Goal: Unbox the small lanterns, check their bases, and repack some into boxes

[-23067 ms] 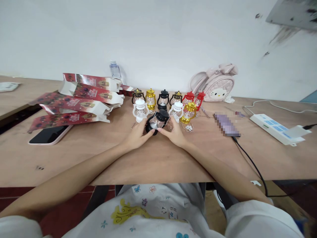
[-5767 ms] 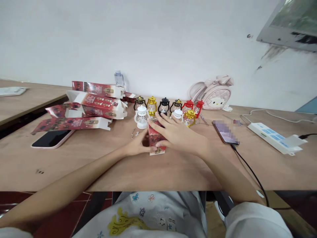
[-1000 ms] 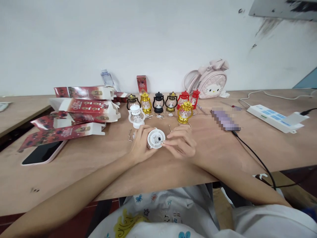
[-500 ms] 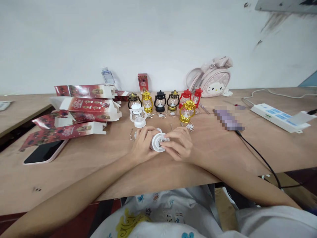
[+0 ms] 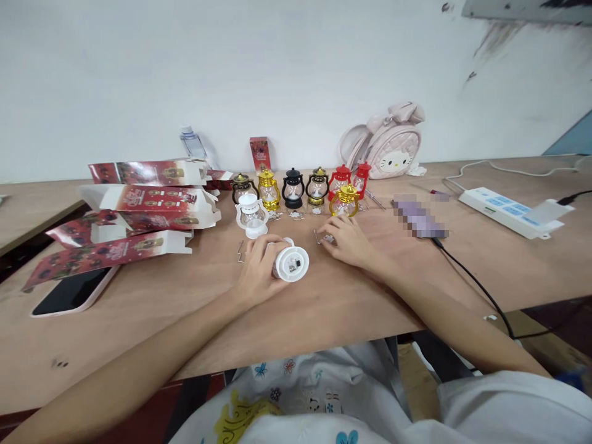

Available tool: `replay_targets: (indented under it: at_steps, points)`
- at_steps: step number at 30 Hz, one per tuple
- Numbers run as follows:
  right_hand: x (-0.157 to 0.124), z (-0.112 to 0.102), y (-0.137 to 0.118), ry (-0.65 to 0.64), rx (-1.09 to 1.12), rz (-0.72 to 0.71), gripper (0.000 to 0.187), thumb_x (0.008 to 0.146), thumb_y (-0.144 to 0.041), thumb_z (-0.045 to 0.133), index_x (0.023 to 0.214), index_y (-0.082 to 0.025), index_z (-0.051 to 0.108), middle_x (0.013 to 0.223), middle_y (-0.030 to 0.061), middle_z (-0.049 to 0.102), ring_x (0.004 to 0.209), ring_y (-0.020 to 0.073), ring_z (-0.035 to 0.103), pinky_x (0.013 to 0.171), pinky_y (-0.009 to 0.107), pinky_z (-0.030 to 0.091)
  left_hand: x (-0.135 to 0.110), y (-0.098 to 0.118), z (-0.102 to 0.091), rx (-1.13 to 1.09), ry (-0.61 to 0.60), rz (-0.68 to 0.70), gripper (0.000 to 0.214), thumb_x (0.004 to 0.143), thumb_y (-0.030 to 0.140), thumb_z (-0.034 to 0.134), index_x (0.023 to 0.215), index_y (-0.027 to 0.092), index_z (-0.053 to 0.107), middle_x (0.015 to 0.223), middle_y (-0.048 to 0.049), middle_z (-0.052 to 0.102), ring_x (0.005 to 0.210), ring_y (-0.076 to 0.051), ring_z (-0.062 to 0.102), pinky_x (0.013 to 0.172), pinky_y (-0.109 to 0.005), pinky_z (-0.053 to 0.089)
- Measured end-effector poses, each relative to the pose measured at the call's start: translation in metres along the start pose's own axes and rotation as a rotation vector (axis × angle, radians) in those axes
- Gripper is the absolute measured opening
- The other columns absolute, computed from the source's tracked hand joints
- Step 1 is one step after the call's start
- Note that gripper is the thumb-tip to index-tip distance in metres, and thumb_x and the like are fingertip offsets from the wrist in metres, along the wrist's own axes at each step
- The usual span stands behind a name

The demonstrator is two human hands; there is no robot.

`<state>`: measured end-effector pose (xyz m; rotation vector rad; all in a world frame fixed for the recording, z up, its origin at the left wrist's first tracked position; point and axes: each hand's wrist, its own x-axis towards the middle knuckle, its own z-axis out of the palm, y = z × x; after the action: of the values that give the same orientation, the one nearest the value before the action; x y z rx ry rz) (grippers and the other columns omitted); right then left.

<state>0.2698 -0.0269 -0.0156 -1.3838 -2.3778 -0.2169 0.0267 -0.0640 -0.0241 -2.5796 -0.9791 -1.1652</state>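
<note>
My left hand (image 5: 261, 268) is wrapped around a small white lantern (image 5: 293, 264), tipped so that its round base faces me. An opening in the base shows metal contacts and a small black part. On the table, the fingers of my right hand (image 5: 345, 240) are bent and apart over small white pieces (image 5: 328, 238) and a thin wire handle (image 5: 317, 237). Just behind that hand stands a gold lantern (image 5: 345, 202), partly covered by it. Another white lantern (image 5: 252, 217) is upright behind my left hand, with a bent wire (image 5: 240, 251) nearby.
Behind stand a black lantern (image 5: 293, 189), bronze, gold and red ones. Red printed boxes (image 5: 161, 198) pile up on the left over a phone (image 5: 74, 291). A pink bag (image 5: 395, 148), a screwdriver (image 5: 375, 198), a blurred phone (image 5: 419, 219) and a power strip (image 5: 513, 213) are rightward.
My right hand has left the lantern's base and moved away, up and right, to the small pieces by the gold lantern. My left hand still holds the white lantern. The view has shifted slightly.
</note>
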Motion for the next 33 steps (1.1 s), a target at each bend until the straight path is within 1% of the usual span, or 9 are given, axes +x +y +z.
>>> replay_targets:
  at_steps: [5,10,15,20,24,27,33]
  points:
    - [-0.001,-0.0004,-0.0023,-0.085,-0.034,-0.091,0.023,0.088,-0.017,0.05,0.1,-0.023,0.069,0.1,0.0073,0.066,0.099,0.0233,0.05,0.087,0.038,0.033,0.0001,0.0004,-0.0005,0.008,-0.025,-0.019,0.037,0.081,0.039,0.062,0.11,0.021,0.049,0.109,-0.0096,0.059,0.103,-0.025,0.055,0.084,-0.038,0.037]
    - [0.0002,0.0023,-0.0012,-0.142,-0.063,-0.097,0.027,0.089,-0.018,0.049,0.108,-0.02,0.068,0.103,0.0084,0.067,0.098,0.0226,0.052,0.083,0.035,0.035,0.0007,0.0012,-0.0017,0.009,-0.033,-0.022,0.036,0.081,0.037,0.062,0.11,0.022,0.049,0.108,-0.0091,0.059,0.103,-0.025,0.054,0.083,-0.038,0.037]
    - [-0.0003,-0.0002,-0.0037,-0.157,-0.174,-0.147,0.027,0.091,-0.015,0.045,0.104,-0.017,0.069,0.104,0.0088,0.068,0.096,0.024,0.053,0.08,0.037,0.034,0.0008,0.0014,-0.0012,0.026,-0.002,0.008,0.036,0.082,0.037,0.062,0.111,0.021,0.048,0.108,-0.0098,0.059,0.103,-0.025,0.054,0.083,-0.038,0.038]
    - [-0.0017,-0.0038,-0.0065,-0.166,-0.281,-0.215,0.027,0.088,-0.008,0.046,0.099,-0.015,0.07,0.1,0.0117,0.069,0.094,0.0246,0.054,0.077,0.037,0.032,0.0011,0.002,-0.0005,0.025,0.008,0.019,0.036,0.082,0.037,0.062,0.111,0.021,0.047,0.108,-0.0098,0.058,0.102,-0.025,0.054,0.082,-0.038,0.038]
    - [-0.0011,-0.0048,-0.0056,-0.175,-0.34,-0.249,0.026,0.089,-0.009,0.046,0.098,-0.014,0.069,0.098,0.012,0.068,0.093,0.0243,0.054,0.076,0.036,0.032,0.0016,0.0023,-0.0011,0.015,0.013,0.036,0.036,0.082,0.035,0.063,0.111,0.021,0.047,0.108,-0.0099,0.058,0.102,-0.024,0.054,0.082,-0.038,0.037]
    - [-0.0003,-0.0043,-0.0045,-0.167,-0.392,-0.279,0.025,0.091,-0.01,0.044,0.095,-0.013,0.069,0.096,0.0121,0.068,0.092,0.0238,0.054,0.076,0.035,0.032,0.0018,0.0023,-0.0016,0.004,0.013,0.034,0.036,0.081,0.035,0.063,0.111,0.02,0.048,0.108,-0.0101,0.058,0.102,-0.025,0.054,0.082,-0.037,0.037]
    - [0.0003,-0.0007,-0.0038,-0.126,-0.458,-0.31,0.025,0.091,-0.007,0.043,0.09,-0.011,0.067,0.092,0.0119,0.068,0.088,0.0228,0.054,0.072,0.034,0.032,0.0018,0.0028,-0.0015,0.024,0.012,0.041,0.035,0.082,0.036,0.062,0.11,0.02,0.047,0.107,-0.0097,0.058,0.101,-0.024,0.055,0.081,-0.036,0.038]
